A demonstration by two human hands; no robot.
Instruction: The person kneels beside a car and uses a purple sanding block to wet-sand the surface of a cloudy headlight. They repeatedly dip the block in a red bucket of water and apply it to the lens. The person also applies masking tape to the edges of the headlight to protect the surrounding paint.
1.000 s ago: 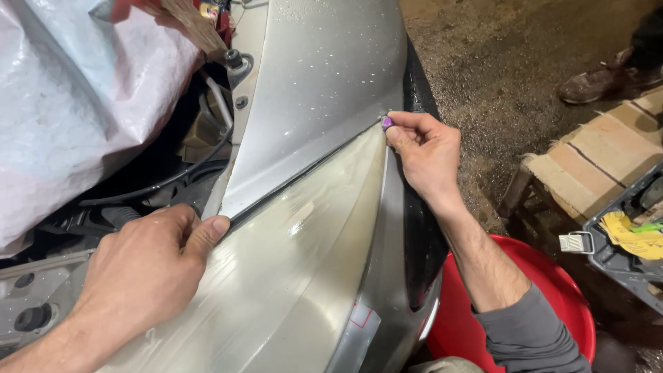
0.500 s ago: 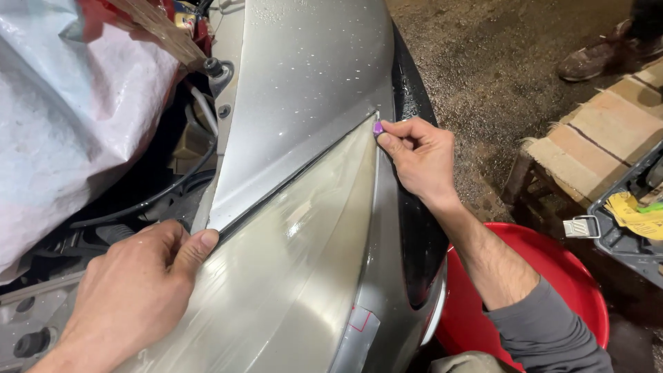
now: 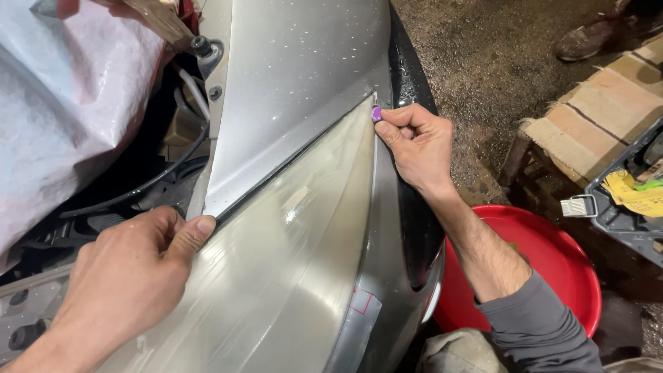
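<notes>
The clear plastic headlight lens (image 3: 290, 276) fills the lower centre, the silver metal fender (image 3: 297, 83) above it — the red round plastic basin (image 3: 559, 262) lower right, the crumpled plastic sheet (image 3: 62, 103) upper left.
</notes>
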